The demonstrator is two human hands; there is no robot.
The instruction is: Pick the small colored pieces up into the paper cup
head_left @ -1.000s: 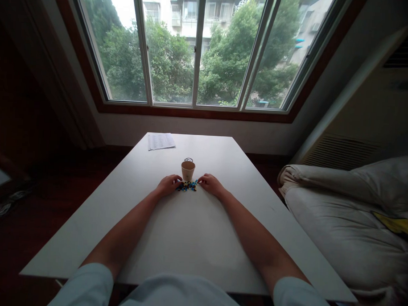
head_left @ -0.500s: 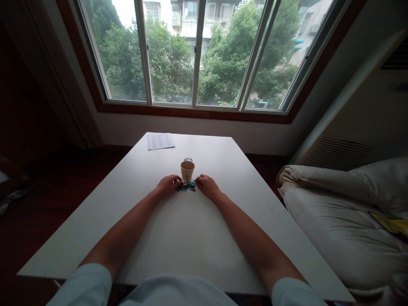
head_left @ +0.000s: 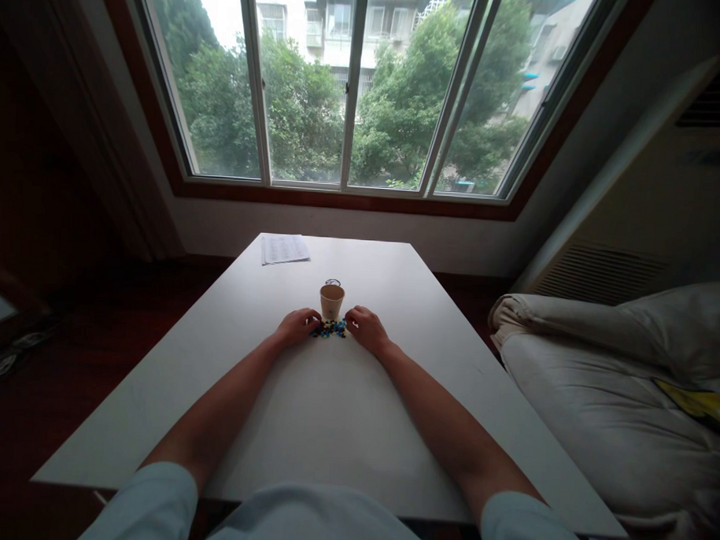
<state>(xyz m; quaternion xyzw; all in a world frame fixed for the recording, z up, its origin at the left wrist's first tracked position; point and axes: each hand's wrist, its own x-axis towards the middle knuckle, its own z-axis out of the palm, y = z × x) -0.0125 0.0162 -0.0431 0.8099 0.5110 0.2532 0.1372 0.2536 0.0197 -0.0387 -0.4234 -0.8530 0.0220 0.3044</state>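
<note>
A small heap of tiny multicoloured beads point(head_left: 333, 329), blue, yellow and black among them, lies on the white table point(head_left: 331, 426). Just behind the heap a brown paper cup point(head_left: 331, 303) stands upright, its mouth toward me. At the heap's left edge is my left hand point(head_left: 297, 326), fingers bent and brought together at the beads. My right hand point(head_left: 366, 328) rests on the opposite side, thumb and fingers curled into a pinch beside the heap. Whatever either pinch holds is too small to make out.
Behind the cup lies a thin dark loop point(head_left: 333, 282). Printed papers point(head_left: 285, 249) are at the table's far left corner. A pale padded cover point(head_left: 592, 388) lies beyond the right edge. A window point(head_left: 348, 88) spans the wall ahead.
The right hand's fingers have shifted very slightly at the beads. The left hand, cup and papers keep their places; the whole view has moved a little.
</note>
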